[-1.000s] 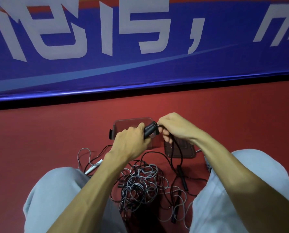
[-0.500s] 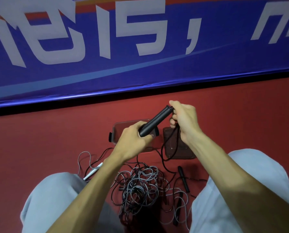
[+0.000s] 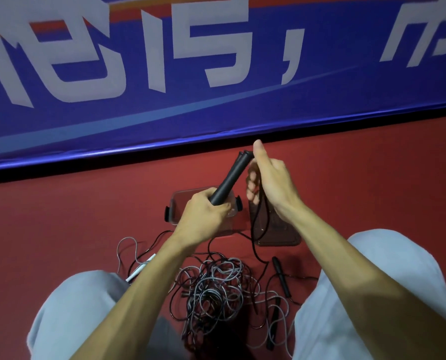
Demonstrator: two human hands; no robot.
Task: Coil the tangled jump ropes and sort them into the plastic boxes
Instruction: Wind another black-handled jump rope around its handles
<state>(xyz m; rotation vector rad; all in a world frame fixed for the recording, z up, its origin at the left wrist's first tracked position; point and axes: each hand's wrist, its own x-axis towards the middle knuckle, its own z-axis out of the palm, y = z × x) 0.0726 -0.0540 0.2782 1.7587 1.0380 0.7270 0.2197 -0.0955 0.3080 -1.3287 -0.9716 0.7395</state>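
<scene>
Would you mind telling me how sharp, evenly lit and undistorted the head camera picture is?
Head view: the wide lens bows the banner along its lower edge, where glare runs; dim light leaves the rope tangle between the knees in shadow; the left hand and black handles look fairly sharp, the lettering slightly soft.

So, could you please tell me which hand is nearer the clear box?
Left. The left hand, gripping a black handle, overlaps the clear box in view. The right hand is off to its right, over the dark box, holding the cord.
</scene>
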